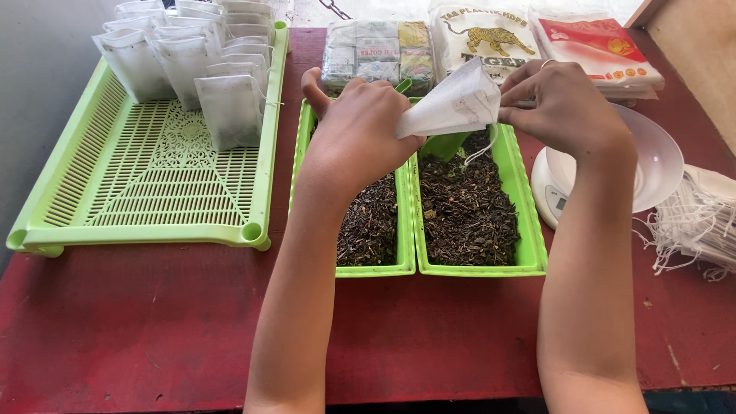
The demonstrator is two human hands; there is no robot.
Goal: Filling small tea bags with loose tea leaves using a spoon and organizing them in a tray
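A small white filter-paper tea bag (452,106) is held between the left hand (354,136) and the right hand (563,103), tilted with its wider end toward the right hand and its narrow end pinched at the left hand's fingers (406,142), directly above the far end of the right green tray of loose dark tea (469,207). A thin white string (481,150) hangs from the bag's underside down toward that tray's tea. The bag looks slightly puffed and creased, with faint dark specks on its paper.
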